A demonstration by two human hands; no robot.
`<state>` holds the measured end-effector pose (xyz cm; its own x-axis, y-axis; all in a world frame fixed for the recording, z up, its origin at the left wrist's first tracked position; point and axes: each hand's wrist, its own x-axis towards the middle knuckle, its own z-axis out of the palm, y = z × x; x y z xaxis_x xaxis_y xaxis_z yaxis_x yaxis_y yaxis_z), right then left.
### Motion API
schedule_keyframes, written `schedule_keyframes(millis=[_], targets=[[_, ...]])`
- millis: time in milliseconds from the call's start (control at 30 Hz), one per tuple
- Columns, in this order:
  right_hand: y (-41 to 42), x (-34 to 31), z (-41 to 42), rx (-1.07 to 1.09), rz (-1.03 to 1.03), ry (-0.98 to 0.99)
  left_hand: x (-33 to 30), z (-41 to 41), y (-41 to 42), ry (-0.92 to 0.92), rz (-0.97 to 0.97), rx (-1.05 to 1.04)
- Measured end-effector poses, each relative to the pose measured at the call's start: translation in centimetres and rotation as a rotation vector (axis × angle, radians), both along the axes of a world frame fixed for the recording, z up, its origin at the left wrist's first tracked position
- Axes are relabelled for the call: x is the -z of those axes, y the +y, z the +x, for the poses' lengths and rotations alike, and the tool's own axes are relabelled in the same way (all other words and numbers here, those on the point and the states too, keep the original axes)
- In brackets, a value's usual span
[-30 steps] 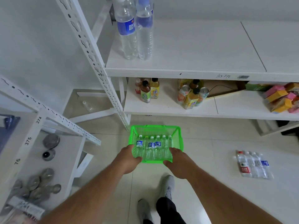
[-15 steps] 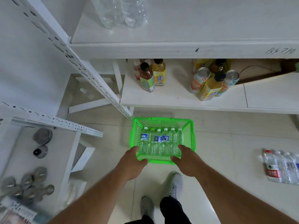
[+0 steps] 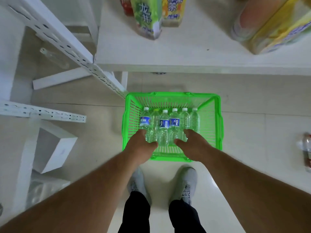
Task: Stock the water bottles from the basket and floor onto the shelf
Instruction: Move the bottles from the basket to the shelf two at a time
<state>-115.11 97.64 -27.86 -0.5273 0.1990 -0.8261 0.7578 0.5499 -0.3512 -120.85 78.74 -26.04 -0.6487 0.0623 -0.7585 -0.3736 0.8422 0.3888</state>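
- A green basket (image 3: 217,125) sits on the tiled floor (image 3: 260,101) in the middle of the frame, just below the front edge of a white shelf (image 3: 185,54).
- Six water bottles (image 3: 164,125) lie side by side in the basket, caps pointing to the top of the frame; three carry blue labels.
- The left hand (image 3: 140,148) reaches into the basket's lower left part, thumb and fingers curled round the bottoms of the leftmost bottles.
- The right hand (image 3: 193,145) reaches into the lower right part, fingers curled round the bottoms of the bottles on the right side of the row; exactly which bottles each hand has cannot be told.
- More bottles (image 3: 305,148) lie on the floor at the right edge of the frame, well apart from the basket.
- Drink bottles (image 3: 148,15) with green and yellow labels stand on the shelf at the top of the frame; a yellow pack (image 3: 277,26) sits at upper right.
- A perforated white post (image 3: 67,46) runs diagonally from upper left down to the basket's upper left corner.
- Grey shoes (image 3: 188,182) and dark trousers show at bottom centre, just below the basket.
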Motion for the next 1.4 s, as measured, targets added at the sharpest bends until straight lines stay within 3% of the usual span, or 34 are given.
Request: schedule_keyframes(millis=[233, 767, 1400], targets=[[-0.2, 9.8, -0.5, 0.064, 0.031, -0.022, 9.8, -0.4, 0.1, -0.049, 0.005, 0.001], [1.1, 23.8, -4.3, 0.215, 0.045, 0.021, 24.7, -2.4, 4.4, -0.103, 0.075, -0.053], [1.5, 31.2, -7.9, 0.39, -0.051, -0.016, 32.6, -1.6, 6.2, -0.215, 0.079, -0.256]])
